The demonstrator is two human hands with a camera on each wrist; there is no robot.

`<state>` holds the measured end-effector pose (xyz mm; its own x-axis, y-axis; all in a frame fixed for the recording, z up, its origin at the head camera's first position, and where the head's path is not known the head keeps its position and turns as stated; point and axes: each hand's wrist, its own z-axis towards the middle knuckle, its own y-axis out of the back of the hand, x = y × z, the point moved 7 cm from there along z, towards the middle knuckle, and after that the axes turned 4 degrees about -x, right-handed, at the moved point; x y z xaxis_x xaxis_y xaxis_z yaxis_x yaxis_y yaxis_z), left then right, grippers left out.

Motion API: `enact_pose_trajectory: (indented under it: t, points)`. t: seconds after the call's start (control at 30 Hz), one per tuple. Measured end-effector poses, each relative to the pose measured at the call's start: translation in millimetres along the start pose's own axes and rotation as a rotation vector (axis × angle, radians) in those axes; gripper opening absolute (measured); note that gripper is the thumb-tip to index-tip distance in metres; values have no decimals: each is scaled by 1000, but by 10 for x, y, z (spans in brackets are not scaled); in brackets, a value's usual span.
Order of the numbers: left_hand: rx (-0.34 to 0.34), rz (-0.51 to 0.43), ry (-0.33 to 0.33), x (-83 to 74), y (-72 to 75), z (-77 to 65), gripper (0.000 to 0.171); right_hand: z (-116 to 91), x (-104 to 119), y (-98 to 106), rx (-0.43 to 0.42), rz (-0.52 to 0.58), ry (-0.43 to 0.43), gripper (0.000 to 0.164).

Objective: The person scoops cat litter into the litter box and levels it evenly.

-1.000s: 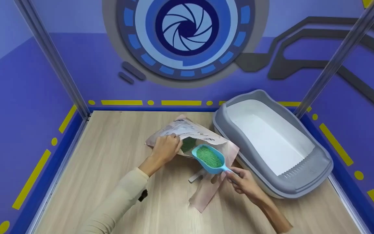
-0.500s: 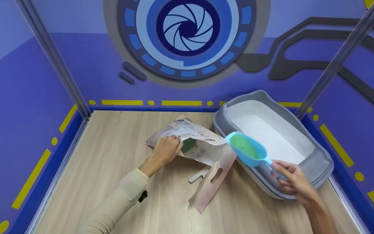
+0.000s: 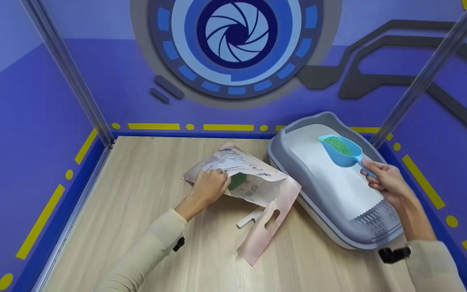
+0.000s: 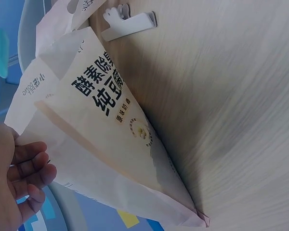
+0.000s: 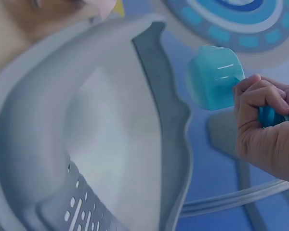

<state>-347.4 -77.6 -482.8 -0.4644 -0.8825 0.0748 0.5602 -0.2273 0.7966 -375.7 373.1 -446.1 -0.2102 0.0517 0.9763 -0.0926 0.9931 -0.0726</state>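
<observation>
My right hand (image 3: 386,178) grips the handle of a light blue scoop (image 3: 345,159) heaped with green granules (image 3: 338,145). In the head view the scoop is over the white inside of a grey-rimmed litter box (image 3: 310,178). The right wrist view shows the scoop (image 5: 214,79) from below, with fingers curled round its handle. My left hand (image 3: 210,185) pinches the edge of an open pale pink litter bag (image 3: 249,162) lying on the table. Green granules (image 3: 238,181) show inside its mouth. In the left wrist view, bent fingers hold the bag's (image 4: 130,144) edge.
A white bag clip (image 3: 249,218) lies on the table (image 3: 156,170) by the bag's flap, which has a handle hole. The litter box stands at the right, near the back and right walls. Blue printed walls (image 3: 35,142) enclose the table.
My right hand has carried the full scoop from the bag's mouth rightward and away from me, over the litter box. The left hand stays at the bag's edge.
</observation>
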Motion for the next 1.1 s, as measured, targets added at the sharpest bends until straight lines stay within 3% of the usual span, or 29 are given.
enact_pose_trajectory:
  t: [0.2,0.47,0.73,0.93,1.1]
  points:
    - [11,9,-2,-1,-24,-11,34,425,-51,197,-76,-85,-116,14]
    - [9,-5,-6,-4,-25,2,34,730,-54,225,-74,-135,-196,18]
    - [22,-9,1,-10,-33,16,31,900,-241,213,-71,-279,-209,14]
    - [18,1,-11,-17,-45,3,34,954,-384,221,-71,-412,-243,33]
    - [12,2,-3,-2,-46,-6,34,978,-462,221,-54,-488,-253,27]
